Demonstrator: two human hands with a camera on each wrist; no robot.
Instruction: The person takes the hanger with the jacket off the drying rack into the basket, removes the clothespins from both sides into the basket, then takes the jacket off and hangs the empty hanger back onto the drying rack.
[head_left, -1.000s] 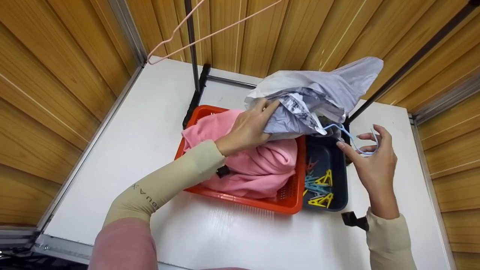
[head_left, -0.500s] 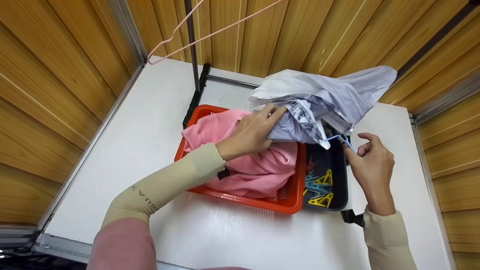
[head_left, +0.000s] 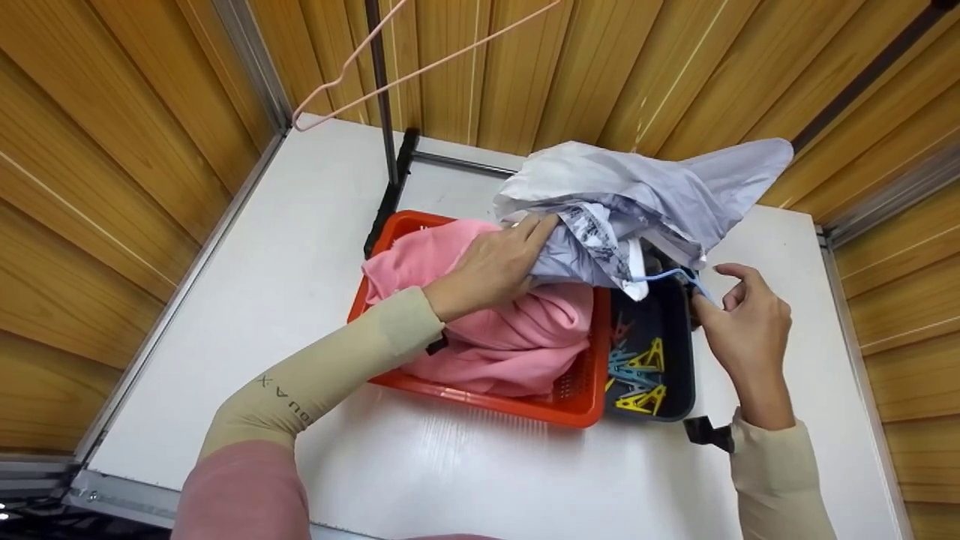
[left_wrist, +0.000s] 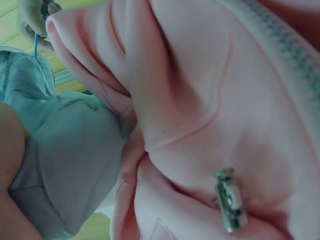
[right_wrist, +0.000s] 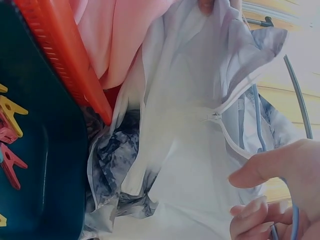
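Observation:
My left hand [head_left: 495, 264] grips a pale grey-white garment [head_left: 622, 176] with a dark-patterned lining, holding it bunched above the baskets. From the garment's opening comes the neck of a light blue clothes hanger [head_left: 667, 275]; the rest is hidden in the cloth. My right hand [head_left: 750, 322] holds this hanger by its hook, to the right of the garment. In the right wrist view its fingers curl around the blue hook [right_wrist: 295, 220]. Under the left hand, pink clothing [head_left: 517, 352] with a zip and a metal cord end [left_wrist: 231, 200] fills a red basket [head_left: 487, 401].
A dark blue tray [head_left: 682, 375] with yellow, teal and red clothespins [head_left: 649, 356] stands against the red basket's right side. A pink hanger [head_left: 442, 66] hangs at upper left near a black rack post [head_left: 382, 97]. Wood-patterned walls [head_left: 600, 75] surround the white tabletop [head_left: 255, 262].
The right hand has moved slightly left and down, its fingers closing on the hanger's hook. The garment shifted right and lower, then slightly back left, with the left hand still gripping it.

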